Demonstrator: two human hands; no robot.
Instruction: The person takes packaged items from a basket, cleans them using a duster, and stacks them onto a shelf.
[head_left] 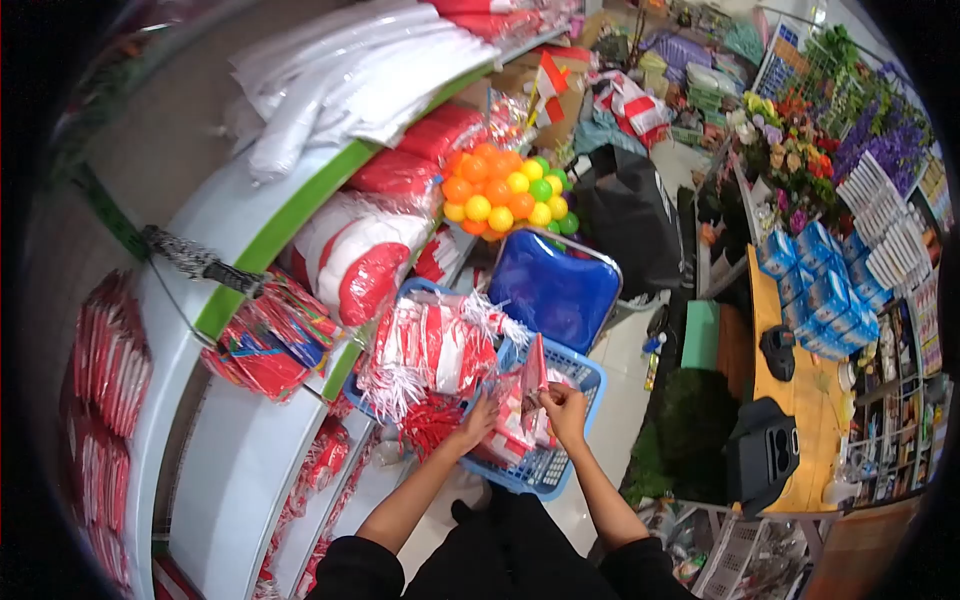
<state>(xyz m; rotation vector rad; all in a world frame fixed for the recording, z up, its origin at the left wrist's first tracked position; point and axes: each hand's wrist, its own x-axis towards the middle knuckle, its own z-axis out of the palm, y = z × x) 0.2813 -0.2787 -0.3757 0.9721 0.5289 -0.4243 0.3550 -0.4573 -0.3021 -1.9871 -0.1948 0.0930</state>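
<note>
My right hand point(565, 411) is closed in a pinch on a red-and-white plastic packet point(535, 368), which stands up from a blue plastic basket point(590, 378). More red-and-white packets point(508, 440) lie in the basket below it. At the basket's left side, my left hand point(477, 425) rests against these packets with its fingers extended; part of the fingertips is hard to make out. Beyond my left hand, a second blue basket point(420, 287) holds a pile of red-and-white fringed cloth point(430, 345), with red fringe point(432, 422) at its near edge.
Shelves with a green edge point(290, 232) stand on the left, stocked with red-and-white goods. A blue-seated chair point(553, 285) is just past the baskets, near orange, yellow and green balls point(505, 190). A wooden counter point(800, 410) on the right carries blue boxes point(820, 285) and a black device point(765, 455).
</note>
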